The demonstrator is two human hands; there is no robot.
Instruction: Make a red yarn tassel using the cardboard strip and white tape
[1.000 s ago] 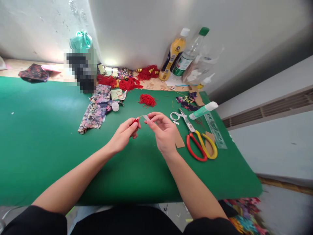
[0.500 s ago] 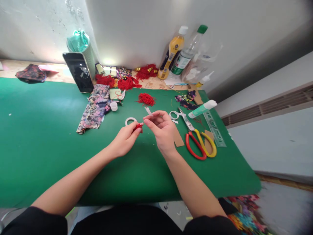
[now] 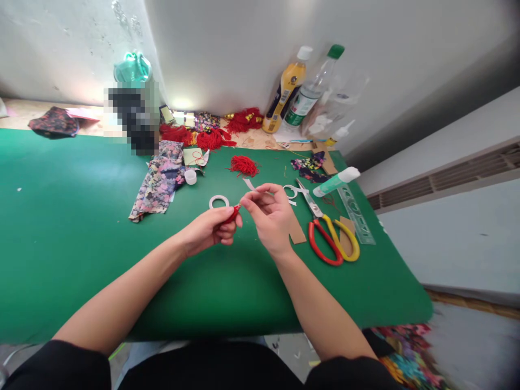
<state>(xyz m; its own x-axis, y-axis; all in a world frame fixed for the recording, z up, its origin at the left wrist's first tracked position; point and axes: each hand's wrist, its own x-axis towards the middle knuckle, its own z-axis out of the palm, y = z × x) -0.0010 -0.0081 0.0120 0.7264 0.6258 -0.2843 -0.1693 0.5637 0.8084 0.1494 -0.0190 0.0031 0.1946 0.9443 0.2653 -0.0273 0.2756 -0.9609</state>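
My left hand (image 3: 211, 228) is closed around a small red thread tassel (image 3: 234, 213), its narrow end poking out past the thumb. Right at that end, the thumb and forefinger of my right hand (image 3: 270, 216) are pinched together; what sits between them is too small to make out. A short white strip of tape (image 3: 249, 184) shows just behind the right fingers, and I cannot tell whether they hold it. Beyond my left hand lies a white tape roll (image 3: 219, 202). A loose bundle of red threads (image 3: 244, 166) rests farther back on the green tabletop (image 3: 101, 254).
Scissors (image 3: 320, 216) with red and yellow handles lie at right, near a glue stick (image 3: 336, 181), a clear ruler (image 3: 357, 214) and cardboard (image 3: 297, 230). Floral cloth (image 3: 156, 187) and a white cap (image 3: 190, 177) are at left. Bottles (image 3: 286, 92) and red tassels (image 3: 213, 138) line the back.
My left hand has turned slightly, with its lower fingers showing more and the tassel tilted more upward. My right fingers stay close to the tassel's tip.
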